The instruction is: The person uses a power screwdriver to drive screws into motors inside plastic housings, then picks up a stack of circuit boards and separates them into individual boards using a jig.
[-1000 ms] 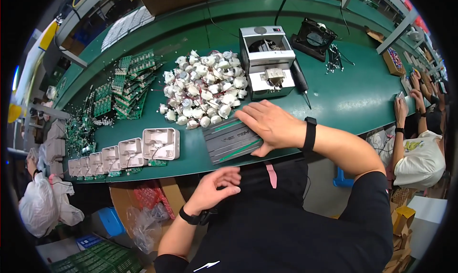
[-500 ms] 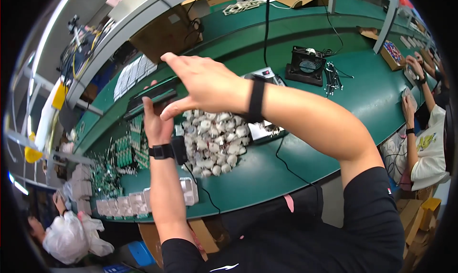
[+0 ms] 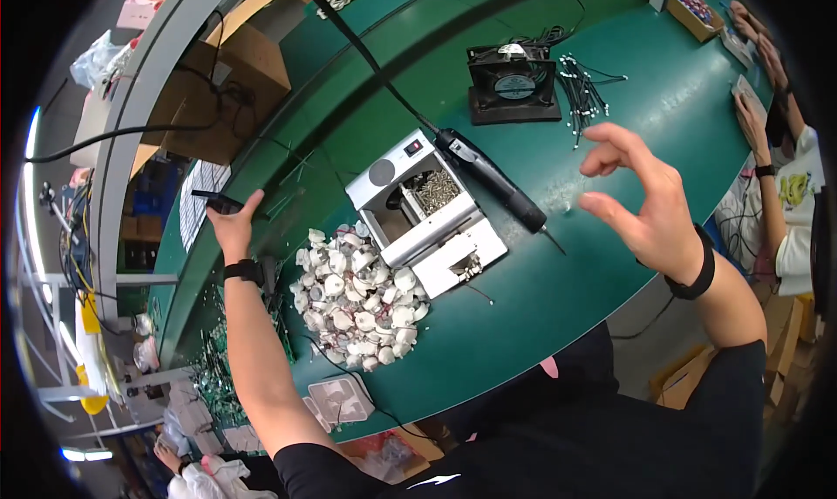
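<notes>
My left hand is stretched out at the far left of the bench, by a dark flat object that shows at its fingers. The thumb sticks out to the side; the other fingers are mostly hidden, and the object's kind is unclear. My right hand hovers over the right side of the bench, its fingers curved and apart with nothing between them. Nearest to it lies a black electric screwdriver, tip toward me. The screwdriver leans along a white screw feeder holding many small screws.
A heap of small white plastic parts lies left of the feeder. Behind stand a black fan and a bunch of black wires. Green circuit boards and a clear tray are at left. Co-workers' hands show at right.
My right hand has moved from beside the left hand far to the right. My left hand has shifted left with the dark object. The view has turned, bringing the feeder and screwdriver into sight.
</notes>
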